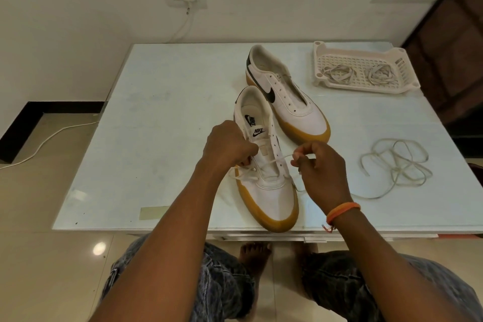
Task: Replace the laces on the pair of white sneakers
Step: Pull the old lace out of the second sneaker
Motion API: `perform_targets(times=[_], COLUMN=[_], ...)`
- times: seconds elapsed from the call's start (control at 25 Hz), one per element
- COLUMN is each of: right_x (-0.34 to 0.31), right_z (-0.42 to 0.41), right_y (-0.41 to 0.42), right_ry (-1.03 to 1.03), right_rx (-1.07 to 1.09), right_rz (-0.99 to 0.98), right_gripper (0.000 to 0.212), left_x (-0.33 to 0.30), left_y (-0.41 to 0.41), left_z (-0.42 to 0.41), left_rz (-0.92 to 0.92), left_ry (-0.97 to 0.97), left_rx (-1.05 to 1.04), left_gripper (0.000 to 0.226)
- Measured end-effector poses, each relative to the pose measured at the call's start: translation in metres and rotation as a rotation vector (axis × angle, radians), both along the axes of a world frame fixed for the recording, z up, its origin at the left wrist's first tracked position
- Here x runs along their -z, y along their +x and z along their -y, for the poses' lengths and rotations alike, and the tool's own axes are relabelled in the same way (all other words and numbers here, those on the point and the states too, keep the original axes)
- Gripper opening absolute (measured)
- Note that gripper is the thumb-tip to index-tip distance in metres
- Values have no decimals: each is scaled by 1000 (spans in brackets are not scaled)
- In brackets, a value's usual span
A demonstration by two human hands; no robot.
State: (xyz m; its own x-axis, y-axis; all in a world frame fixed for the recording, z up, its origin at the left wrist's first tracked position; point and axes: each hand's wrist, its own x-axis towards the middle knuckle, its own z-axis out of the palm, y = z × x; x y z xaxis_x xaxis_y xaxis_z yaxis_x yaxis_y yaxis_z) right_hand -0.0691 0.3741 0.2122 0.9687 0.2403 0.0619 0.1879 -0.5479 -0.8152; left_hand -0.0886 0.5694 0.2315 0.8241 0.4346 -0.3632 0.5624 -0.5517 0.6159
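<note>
White leather, black swooshes and gum-tan soles on both sneakers (271, 178), with black logo print on the near tongue. Cream laces (394, 165) loose on the pale mint-white counter (156, 125); more off-white laces in a cream perforated-grid tray (363, 70). Orange band (342, 210) at one wrist, mottled blue-grey denim below, beige glossy floor tiles (39, 256).

On the pale desk (156, 117) the near sneaker (266, 178) lies toe toward the person, a lace (271, 162) crossing its eyelets. The left hand (227, 146) pinches the lace at the shoe's left side; the right hand (318, 165) pinches its other end. The far sneaker (287, 97) is unlaced. A loose lace (397, 165) lies to the right. A white tray (363, 70) holds two bundled laces.
</note>
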Motion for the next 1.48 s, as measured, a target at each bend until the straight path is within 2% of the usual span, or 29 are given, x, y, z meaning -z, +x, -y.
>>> perform_targets(times=[0.12,0.2,0.28,0.48,0.56,0.68,0.76,0.8,0.88,0.96,1.04,1.16,1.48], right_x=[4,9,12,13,4,-8,-9,-6,-4,-3,2,11,0], right_z=[-11,-22,-29,-32,-27,-5,11,13,8,-5,-20,-32,-27], right_y=[-8,-12,-11,-7,-4,14,25,26,20,12,4,-2,2], right_ry=[-167,-325,-439,-521,-467,-242,-230,-257,-267,-306,-431,-505,-262], right_rx=[-191,-312,-344,-388,-349,-105,-39,-49,-109,-229,-346,-391,-370], right_rz=[185,274,305,376,375,287,199,161,130,223,335,253,120], right_gripper=[33,25,14,26,23,7,1,3,21,39,33,14,5], left_x=[-8,-11,-9,-12,-13,-14,-14,-15,-15,-14,-14,-15,-19], left_y=[1,3,4,7,7,6,5,6,7,6,5,4,5], left_z=[-1,-2,-5,-8,-10,-9,-9,-8,-8,-8,-9,-7,-5], left_rz=[-55,-87,-108,-150,-156,-163,-163,-164,-167,-175,-189,-241,-253], left_ry=[-96,-113,-108,-145,-146,-154,-152,-151,-149,-143,-141,-200,-259], left_rx=[16,32,39,70,61,60,65,67,69,69,68,61,97], left_gripper=[27,29,29,24,20,18,18,18,21,27,32,37,37])
